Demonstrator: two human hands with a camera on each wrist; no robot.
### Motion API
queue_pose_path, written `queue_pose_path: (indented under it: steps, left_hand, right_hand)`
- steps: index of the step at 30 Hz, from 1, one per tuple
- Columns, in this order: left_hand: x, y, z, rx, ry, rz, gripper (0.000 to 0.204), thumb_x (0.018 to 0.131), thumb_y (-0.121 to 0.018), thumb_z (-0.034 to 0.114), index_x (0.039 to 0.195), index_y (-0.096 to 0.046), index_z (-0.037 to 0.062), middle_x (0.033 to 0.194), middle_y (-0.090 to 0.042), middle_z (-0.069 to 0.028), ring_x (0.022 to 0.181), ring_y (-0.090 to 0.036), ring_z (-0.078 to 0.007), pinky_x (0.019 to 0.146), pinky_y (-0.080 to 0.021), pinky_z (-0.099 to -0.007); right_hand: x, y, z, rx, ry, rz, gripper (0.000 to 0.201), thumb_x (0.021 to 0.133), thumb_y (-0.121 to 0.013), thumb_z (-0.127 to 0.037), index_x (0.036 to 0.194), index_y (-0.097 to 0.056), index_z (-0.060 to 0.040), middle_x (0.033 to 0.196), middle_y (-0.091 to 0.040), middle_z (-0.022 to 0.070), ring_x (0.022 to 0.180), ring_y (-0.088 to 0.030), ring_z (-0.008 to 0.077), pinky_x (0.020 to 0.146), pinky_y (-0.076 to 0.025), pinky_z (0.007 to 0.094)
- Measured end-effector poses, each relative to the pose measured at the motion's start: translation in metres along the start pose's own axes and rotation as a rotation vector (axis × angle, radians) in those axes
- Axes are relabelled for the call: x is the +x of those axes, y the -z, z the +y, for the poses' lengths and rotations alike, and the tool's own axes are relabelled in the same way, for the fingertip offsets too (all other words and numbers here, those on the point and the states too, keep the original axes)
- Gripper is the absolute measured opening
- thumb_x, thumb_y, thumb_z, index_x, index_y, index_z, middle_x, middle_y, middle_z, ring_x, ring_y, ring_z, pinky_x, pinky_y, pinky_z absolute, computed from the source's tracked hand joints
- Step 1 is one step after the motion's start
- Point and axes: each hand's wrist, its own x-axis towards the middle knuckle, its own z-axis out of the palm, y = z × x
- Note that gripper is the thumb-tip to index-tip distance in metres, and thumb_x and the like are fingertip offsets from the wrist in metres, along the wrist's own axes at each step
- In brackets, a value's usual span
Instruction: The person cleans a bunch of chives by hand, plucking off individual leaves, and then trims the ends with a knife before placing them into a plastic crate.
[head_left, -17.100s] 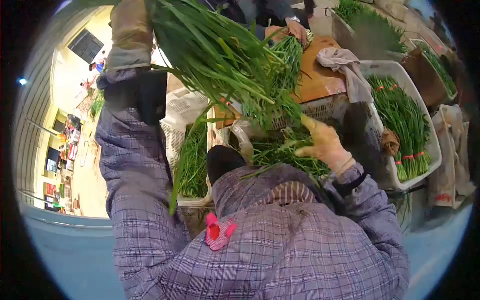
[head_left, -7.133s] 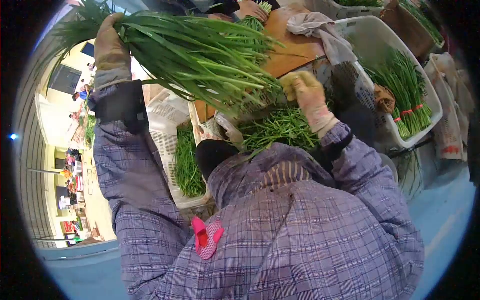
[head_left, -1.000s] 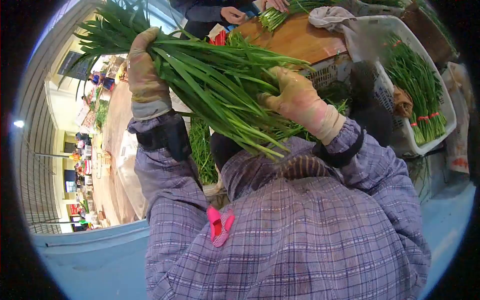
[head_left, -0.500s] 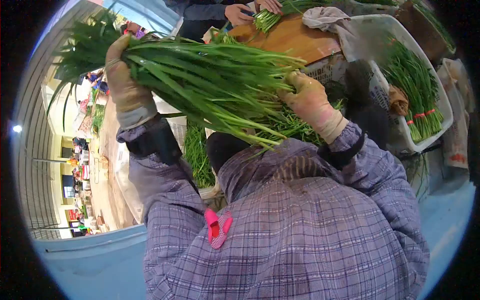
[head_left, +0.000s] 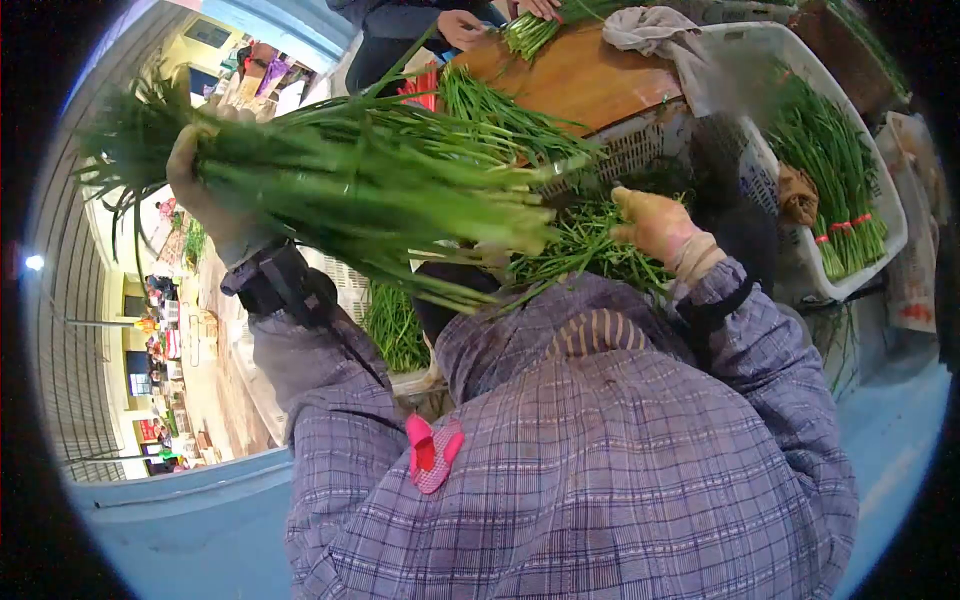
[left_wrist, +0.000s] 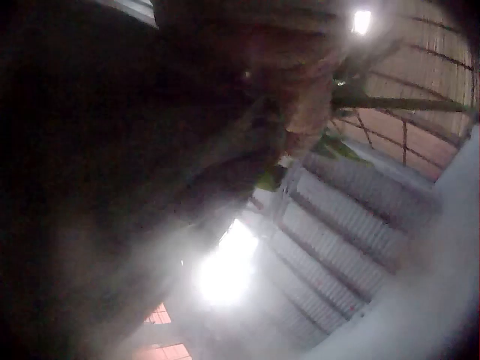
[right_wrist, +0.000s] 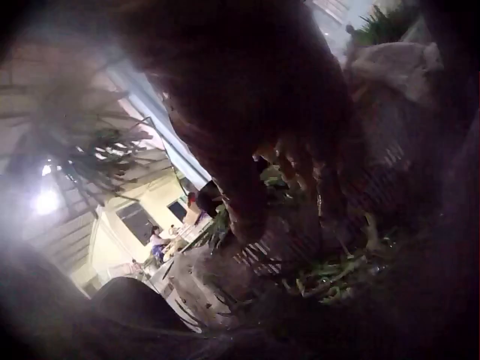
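Jacket: purple-grey check (head_left: pixel 570 450), filling the lower part of the head view, with a small pink item (head_left: pixel 432 458) on its front.
Left hand: raised at the person's left (head_left: pixel 205 190), its fingers curled round the big bunch; the left wrist view is mostly dark and blurred.
Big bunch: long green stalks (head_left: pixel 370 175), partly blurred, held in the air, leafy tips beyond the left hand and pale ends pointing towards the right hand.
Right hand: well apart from the left (head_left: pixel 660 228), fingers partly extended and loosely bent, with nothing clearly in their hold; its fingers hang just above the loose greens in the right wrist view.
Loose greens: a tangled heap (head_left: pixel 590 240) between the lap and the wooden board, beside the right hand.
Left crate: pale (head_left: pixel 408 384), below the big bunch, with more greens (head_left: pixel 395 330) in it.
Wooden board: brown (head_left: pixel 580 85), beyond the heap, with green stalks (head_left: pixel 500 115) at its left edge, partly behind the big bunch.
Right crate: white (head_left: pixel 895 190), holding upright-leaning bundles (head_left: pixel 835 190) tied with red bands; a crumpled brown piece (head_left: pixel 797 195) lies at its near left side.
Cloth: greyish (head_left: pixel 655 32), draped between the board and the right crate.
Other person: across the board, hands (head_left: pixel 462 30) at its far edge, one of them on a bundle (head_left: pixel 530 36).
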Motion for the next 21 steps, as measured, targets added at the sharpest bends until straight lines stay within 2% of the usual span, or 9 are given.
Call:
queue_pose_path:
  steps: [1,2,4,5,7,14,16,20,21]
  left_hand:
    - [0.0,-0.007,0.002,-0.118,-0.009,-0.099,0.055,0.084,-0.05,0.029,0.131,-0.044,0.0008,0.076,-0.043,0.001,0.069,-0.041,-0.013,0.069,-0.039,-0.0261]
    - [0.003,-0.003,-0.001,-0.117,-0.009,-0.1,0.055,0.084,-0.05,0.029,0.131,-0.044,0.0008,0.076,-0.043,0.001,0.069,-0.041,-0.013,0.069,-0.039,-0.0261]
    - [0.008,0.01,-0.011,-0.575,-0.083,-0.474,0.069,0.083,-0.052,0.024,0.143,-0.028,0.0,0.071,-0.03,0.0028,0.064,-0.03,-0.0105,0.063,-0.032,-0.0236]
    - [0.013,0.016,-0.011,-0.603,-0.085,-0.543,0.079,0.082,-0.054,0.02,0.148,-0.014,0.0007,0.072,-0.033,0.0046,0.065,-0.031,-0.0085,0.064,-0.031,-0.0222]
    - [0.016,0.016,-0.014,-0.633,-0.084,-0.605,0.079,0.083,-0.054,0.019,0.148,-0.014,0.0008,0.072,-0.034,0.0049,0.065,-0.032,-0.0079,0.064,-0.031,-0.0218]
    - [0.019,0.014,-0.014,-0.598,-0.054,-0.842,0.082,0.084,-0.058,0.021,0.149,-0.011,0.0023,0.069,-0.037,0.0055,0.064,-0.034,-0.0076,0.063,-0.033,-0.0208]
    - [0.009,0.005,-0.017,-0.612,-0.058,-0.78,0.083,0.083,-0.059,0.021,0.149,-0.011,0.0021,0.069,-0.039,0.0057,0.065,-0.034,-0.0075,0.062,-0.034,-0.021]
    - [-0.001,-0.008,-0.022,-0.594,-0.034,-0.809,0.081,0.083,-0.06,0.021,0.148,-0.016,0.0013,0.07,-0.04,0.0058,0.064,-0.034,-0.0073,0.062,-0.035,-0.0213]
    - [0.001,-0.005,-0.02,-0.614,-0.026,-0.81,0.069,0.083,-0.06,0.022,0.142,-0.028,0.0025,0.07,-0.041,0.0059,0.065,-0.034,-0.0074,0.062,-0.036,-0.0212]
  right_hand:
    - [0.008,0.012,-0.011,0.299,-0.186,-0.078,0.024,0.08,-0.072,-0.019,0.094,-0.066,-0.0003,0.075,-0.066,0.0073,0.068,-0.061,0.0202,0.063,-0.049,0.0326]
    - [0.014,0.018,-0.019,0.597,-0.372,-0.155,0.02,0.083,-0.07,-0.017,0.092,-0.066,0.0002,0.072,-0.064,0.0039,0.064,-0.058,0.0129,0.06,-0.047,0.0276]
    - [0.021,0.028,-0.033,0.674,-0.388,-0.095,0.025,0.083,-0.069,-0.025,0.084,-0.065,-0.0012,0.071,-0.064,0.0089,0.066,-0.059,0.0194,0.064,-0.047,0.031]
    - [0.025,0.044,-0.047,0.76,-0.426,-0.115,0.026,0.082,-0.071,-0.027,0.083,-0.064,-0.0016,0.069,-0.062,0.0086,0.064,-0.057,0.019,0.063,-0.046,0.0318]
    - [0.027,0.051,-0.054,0.905,-0.443,-0.134,0.029,0.078,-0.075,-0.03,0.081,-0.064,-0.0031,0.064,-0.058,0.0074,0.06,-0.052,0.02,0.06,-0.045,0.0333]
    - [0.042,0.044,-0.067,0.521,-0.193,0.059,0.046,0.075,-0.072,-0.049,0.081,-0.066,-0.0037,0.076,-0.062,0.011,0.074,-0.058,0.0294,0.068,-0.046,0.0375]
    - [0.052,0.037,-0.091,0.389,-0.021,0.348,0.056,0.072,-0.069,-0.056,0.087,-0.066,-0.0028,0.083,-0.062,0.0161,0.082,-0.06,0.0308,0.073,-0.047,0.0403]
    - [0.072,0.022,-0.101,0.48,-0.169,0.232,0.04,0.078,-0.067,-0.044,0.081,-0.061,-0.0048,0.081,-0.06,0.016,0.081,-0.059,0.035,0.071,-0.046,0.044]
    - [0.074,0.017,-0.101,0.354,-0.001,0.373,0.035,0.081,-0.065,-0.036,0.071,-0.054,-0.005,0.074,-0.056,0.0144,0.075,-0.057,0.0363,0.066,-0.045,0.0452]
